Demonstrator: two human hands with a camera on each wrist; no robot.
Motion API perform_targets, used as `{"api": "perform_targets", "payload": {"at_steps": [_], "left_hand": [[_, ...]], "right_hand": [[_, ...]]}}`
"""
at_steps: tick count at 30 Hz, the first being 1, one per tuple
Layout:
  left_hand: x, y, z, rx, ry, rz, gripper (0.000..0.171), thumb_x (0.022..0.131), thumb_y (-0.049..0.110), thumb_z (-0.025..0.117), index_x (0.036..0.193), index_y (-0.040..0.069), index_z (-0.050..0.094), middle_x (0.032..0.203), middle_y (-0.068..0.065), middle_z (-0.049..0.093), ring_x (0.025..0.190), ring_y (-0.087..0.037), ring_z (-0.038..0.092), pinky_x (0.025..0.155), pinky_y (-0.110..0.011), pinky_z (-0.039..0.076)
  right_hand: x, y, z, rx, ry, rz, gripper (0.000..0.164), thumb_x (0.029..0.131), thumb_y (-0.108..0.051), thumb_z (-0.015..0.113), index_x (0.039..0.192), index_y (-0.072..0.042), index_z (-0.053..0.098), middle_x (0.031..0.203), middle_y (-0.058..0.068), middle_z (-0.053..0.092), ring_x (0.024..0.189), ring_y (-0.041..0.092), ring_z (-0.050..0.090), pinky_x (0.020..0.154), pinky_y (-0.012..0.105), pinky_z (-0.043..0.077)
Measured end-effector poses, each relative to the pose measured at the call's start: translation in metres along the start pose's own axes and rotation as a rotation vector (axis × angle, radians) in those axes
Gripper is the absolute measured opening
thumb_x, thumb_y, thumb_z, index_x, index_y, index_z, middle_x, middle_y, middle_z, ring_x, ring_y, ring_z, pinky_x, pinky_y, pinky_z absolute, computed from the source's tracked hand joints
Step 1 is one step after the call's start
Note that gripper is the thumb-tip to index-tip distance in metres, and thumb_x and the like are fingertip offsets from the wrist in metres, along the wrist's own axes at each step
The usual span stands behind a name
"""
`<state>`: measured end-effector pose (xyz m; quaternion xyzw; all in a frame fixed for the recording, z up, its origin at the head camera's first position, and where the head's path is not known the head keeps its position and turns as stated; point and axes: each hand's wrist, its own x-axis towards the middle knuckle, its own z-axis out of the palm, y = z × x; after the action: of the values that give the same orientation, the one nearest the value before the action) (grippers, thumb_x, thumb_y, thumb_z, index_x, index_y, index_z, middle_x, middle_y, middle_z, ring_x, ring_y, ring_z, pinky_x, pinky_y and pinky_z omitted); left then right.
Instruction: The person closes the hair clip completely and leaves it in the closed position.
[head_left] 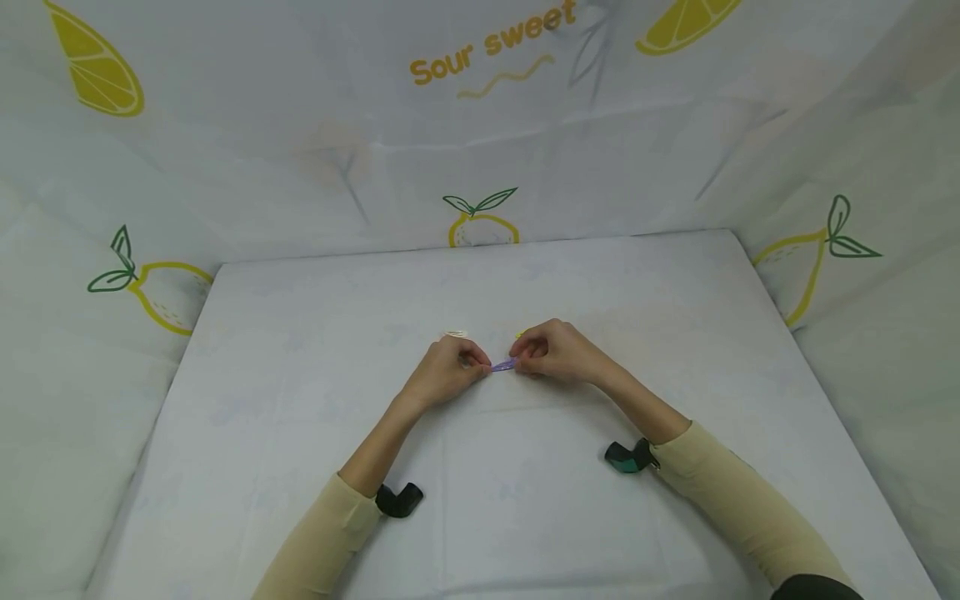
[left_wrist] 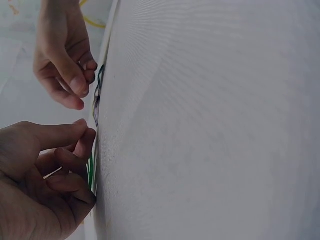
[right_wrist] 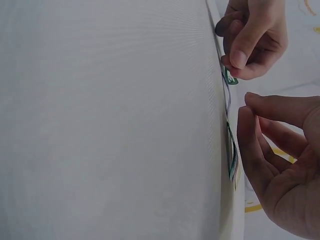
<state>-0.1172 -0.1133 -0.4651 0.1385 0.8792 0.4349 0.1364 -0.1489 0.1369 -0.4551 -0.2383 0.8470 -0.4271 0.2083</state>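
A thin purple looped band [head_left: 503, 365], its material too small to tell, spans the short gap between the two hands near the table's middle. My left hand [head_left: 450, 371] pinches its left end between thumb and forefinger. At its other end, the fingertips of my right hand [head_left: 558, 354] pinch it, partly covering it. Green strands [left_wrist: 90, 170] show behind the left hand's fingers in the left wrist view. Dark teal strands [right_wrist: 232, 152] lie low along the table beside the right hand in the right wrist view.
A small pale bundle [head_left: 455, 333] lies just behind the left hand, and a bit of yellow [head_left: 519, 334] shows behind the right. The white-covered table [head_left: 480, 500] meets lemon-printed cloth walls [head_left: 300, 167] at the back and sides.
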Motion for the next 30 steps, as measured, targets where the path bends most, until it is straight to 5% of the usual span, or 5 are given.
{"api": "perform_targets", "payload": {"at_steps": [30], "left_hand": [[-0.002, -0.001, -0.016, 0.02, 0.051, -0.019, 0.006, 0.098, 0.012, 0.078, 0.1, 0.009, 0.083, 0.092, -0.004, 0.081, 0.09, -0.016, 0.071, 0.088, -0.034, 0.054]], "right_hand": [[0.019, -0.015, 0.008, -0.007, 0.012, -0.036, 0.012, 0.096, -0.01, 0.081, 0.106, -0.004, 0.082, 0.087, 0.003, 0.078, 0.076, 0.009, 0.067, 0.073, 0.02, 0.055]]}}
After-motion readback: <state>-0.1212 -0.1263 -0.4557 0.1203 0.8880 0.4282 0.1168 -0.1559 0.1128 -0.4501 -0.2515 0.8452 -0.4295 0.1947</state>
